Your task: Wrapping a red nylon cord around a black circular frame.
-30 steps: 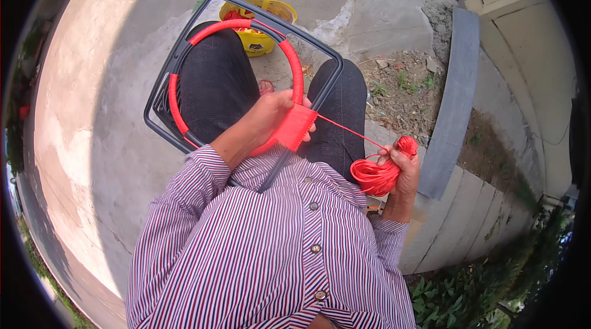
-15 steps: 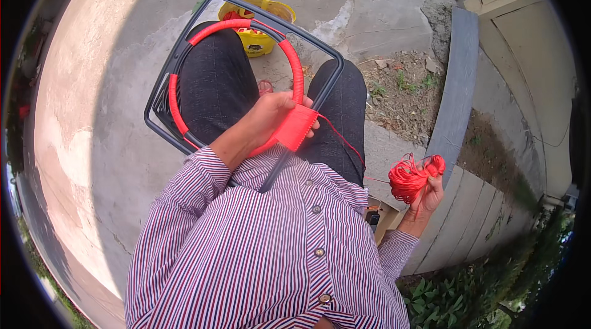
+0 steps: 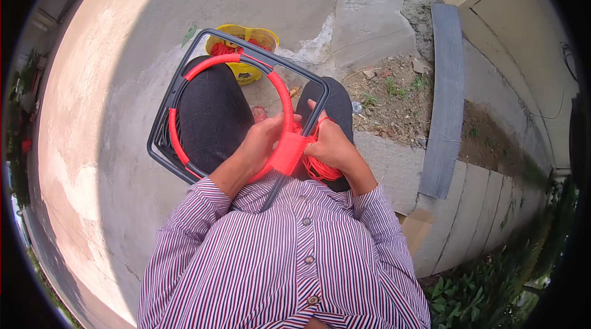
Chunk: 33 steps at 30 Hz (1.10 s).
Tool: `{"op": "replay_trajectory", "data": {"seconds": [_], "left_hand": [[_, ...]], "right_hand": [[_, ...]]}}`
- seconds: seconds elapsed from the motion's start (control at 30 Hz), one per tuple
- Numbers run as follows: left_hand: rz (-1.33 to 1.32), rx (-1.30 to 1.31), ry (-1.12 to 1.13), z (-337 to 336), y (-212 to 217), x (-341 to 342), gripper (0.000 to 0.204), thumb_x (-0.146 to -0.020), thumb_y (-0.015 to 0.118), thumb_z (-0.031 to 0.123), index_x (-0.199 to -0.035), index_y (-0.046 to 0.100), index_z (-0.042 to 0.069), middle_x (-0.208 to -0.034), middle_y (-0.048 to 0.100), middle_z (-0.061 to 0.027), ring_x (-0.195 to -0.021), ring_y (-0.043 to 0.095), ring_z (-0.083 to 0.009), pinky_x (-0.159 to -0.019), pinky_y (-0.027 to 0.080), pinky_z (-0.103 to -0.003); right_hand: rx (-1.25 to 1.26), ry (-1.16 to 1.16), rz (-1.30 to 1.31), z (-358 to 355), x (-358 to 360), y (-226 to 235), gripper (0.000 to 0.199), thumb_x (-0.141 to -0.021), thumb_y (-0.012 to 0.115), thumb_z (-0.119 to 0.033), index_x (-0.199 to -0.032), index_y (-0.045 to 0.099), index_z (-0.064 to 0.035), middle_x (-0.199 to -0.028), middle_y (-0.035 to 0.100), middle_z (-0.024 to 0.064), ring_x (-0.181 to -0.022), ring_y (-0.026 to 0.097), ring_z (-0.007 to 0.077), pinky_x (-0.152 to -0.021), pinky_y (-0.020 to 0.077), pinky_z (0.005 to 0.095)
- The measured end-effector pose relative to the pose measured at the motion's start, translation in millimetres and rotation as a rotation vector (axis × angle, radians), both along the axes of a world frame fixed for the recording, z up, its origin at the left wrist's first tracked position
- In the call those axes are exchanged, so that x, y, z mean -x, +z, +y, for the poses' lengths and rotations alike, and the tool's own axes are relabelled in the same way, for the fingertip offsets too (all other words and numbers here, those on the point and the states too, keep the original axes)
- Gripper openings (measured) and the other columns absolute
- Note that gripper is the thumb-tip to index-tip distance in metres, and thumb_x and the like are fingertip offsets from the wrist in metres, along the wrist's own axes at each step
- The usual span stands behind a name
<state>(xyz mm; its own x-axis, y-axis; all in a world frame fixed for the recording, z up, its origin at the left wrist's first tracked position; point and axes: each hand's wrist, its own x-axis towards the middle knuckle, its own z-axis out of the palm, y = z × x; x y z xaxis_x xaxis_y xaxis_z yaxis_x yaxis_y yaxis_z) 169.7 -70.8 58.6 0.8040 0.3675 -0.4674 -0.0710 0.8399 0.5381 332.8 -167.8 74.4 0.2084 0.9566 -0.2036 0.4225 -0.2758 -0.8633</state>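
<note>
While a dark grey metal frame point(image 3: 271, 57) is lying over the person's thighs point(image 3: 212, 113), red cord is wrapping parts of the ring point(image 3: 283, 92) inside it. Beyond the ring, a yellow bucket point(image 3: 246, 74) is standing on the concrete point(image 3: 138, 76), holding red material point(image 3: 221, 49). The left hand point(image 3: 261, 141) is clamping the ring just left of a flat red band point(image 3: 287, 154). At the band's right, the right hand point(image 3: 335, 146) is clasping a loose hank of red cord point(image 3: 323, 170); whether the hands are touching behind the band, I cannot tell. Farther right, bare soil point(image 3: 388, 101) is bordering a long grey strip point(image 3: 443, 101).
</note>
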Motion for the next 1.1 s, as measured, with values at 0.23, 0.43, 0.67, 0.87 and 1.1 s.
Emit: {"op": "replay_trajectory", "data": {"seconds": [0.23,0.43,0.67,0.87,1.1], "left_hand": [[0.065,0.115,0.009,0.6,10.4,3.3,0.03,-0.096,0.046,0.024,-0.113,0.055,0.001,-0.105,0.06,-0.0122,-0.098,0.06,-0.0229,-0.089,0.049,-0.038],[-0.006,0.122,0.189,-7.8,-9.1,10.0,0.017,-0.088,0.059,0.016,-0.102,0.057,0.005,-0.092,0.062,-0.0079,-0.086,0.061,-0.0198,-0.081,0.051,-0.037],[0.136,-0.408,0.477,-12.3,-2.7,-0.7,0.014,-0.082,0.066,0.011,-0.094,0.058,0.009,-0.082,0.055,-0.0011,-0.074,0.054,-0.0107,-0.062,0.044,-0.026],[0.176,-1.542,0.564,-28.6,17.3,-3.2,0.026,-0.071,0.073,0.007,-0.094,0.061,0.006,-0.101,0.051,-0.0125,-0.094,0.055,-0.0262,-0.084,0.046,-0.036],[-0.06,-1.619,0.503,-29.6,29.5,3.1,0.048,-0.071,0.067,0.007,-0.116,0.05,0.001,-0.116,0.052,-0.0179,-0.107,0.054,-0.0339,-0.095,0.043,-0.04]], "right_hand": [[-0.019,0.104,0.171,2.2,-3.8,-1.1,0.098,-0.069,0.08,-0.015,-0.146,0.024,0.0069,-0.121,0.059,0.0158,-0.114,0.057,0.0202,-0.1,0.0407,0.0294],[0.0,0.05,0.276,-5.7,-9.6,1.9,0.096,-0.068,0.076,-0.007,-0.147,0.023,0.0024,-0.106,0.061,0.0106,-0.094,0.064,0.0183,-0.084,0.0503,0.0291],[-0.386,-0.478,0.285,-17.5,-20.2,0.4,0.065,-0.079,0.066,0.004,-0.138,0.039,0.0016,-0.106,0.058,0.0108,-0.087,0.062,0.0144,-0.075,0.0521,0.0275],[-0.608,0.018,-0.584,-1.7,18.9,35.1,0.053,-0.073,0.072,-0.005,-0.123,0.055,0.001,-0.108,0.06,0.0146,-0.1,0.058,0.0292,-0.088,0.0473,0.0401],[-0.673,0.173,-0.401,9.1,15.8,11.7,0.045,-0.079,0.068,-0.012,-0.12,0.056,0.0015,-0.118,0.059,0.0156,-0.109,0.056,0.0323,-0.096,0.0429,0.0396]]}}
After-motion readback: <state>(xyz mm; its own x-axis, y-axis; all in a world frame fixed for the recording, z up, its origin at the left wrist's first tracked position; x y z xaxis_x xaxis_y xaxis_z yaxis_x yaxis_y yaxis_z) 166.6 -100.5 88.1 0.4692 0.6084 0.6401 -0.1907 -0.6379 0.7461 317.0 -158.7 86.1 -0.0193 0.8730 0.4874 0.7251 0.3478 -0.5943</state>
